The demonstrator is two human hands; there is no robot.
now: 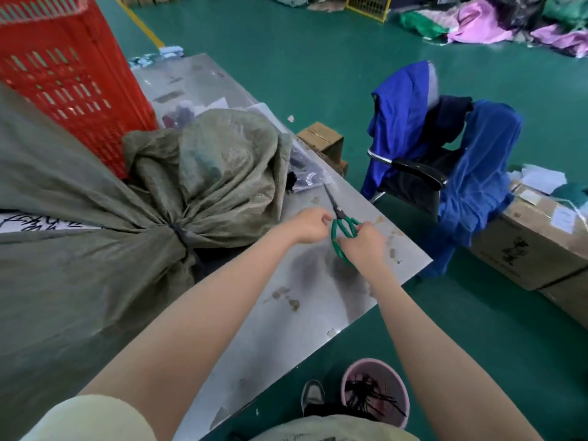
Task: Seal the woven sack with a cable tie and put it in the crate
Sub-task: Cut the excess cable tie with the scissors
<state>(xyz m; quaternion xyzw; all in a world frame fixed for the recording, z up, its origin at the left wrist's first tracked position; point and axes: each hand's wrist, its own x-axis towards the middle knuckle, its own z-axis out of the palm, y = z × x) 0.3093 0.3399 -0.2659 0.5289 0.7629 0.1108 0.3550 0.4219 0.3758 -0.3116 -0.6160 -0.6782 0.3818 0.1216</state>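
A grey-green woven sack (79, 249) lies on the steel table (302, 300), its neck gathered by a dark cable tie (182, 234) whose tail hangs down. The loose mouth of the sack fans out to the right of the tie. A red slatted crate (63, 71) stands behind the sack at the left. To the right of the sack, my right hand (362, 241) grips the green handles of scissors (342, 226) whose blades point away along the table. My left hand (310, 225) is curled beside the handles, touching or nearly touching them; what it holds is hidden.
A pink bin (375, 389) with cut black tie ends stands on the floor by my shoe. A chair draped with blue cloth (445, 154) and cardboard boxes (534, 243) stand right of the table. Plastic-wrapped items lie behind the sack.
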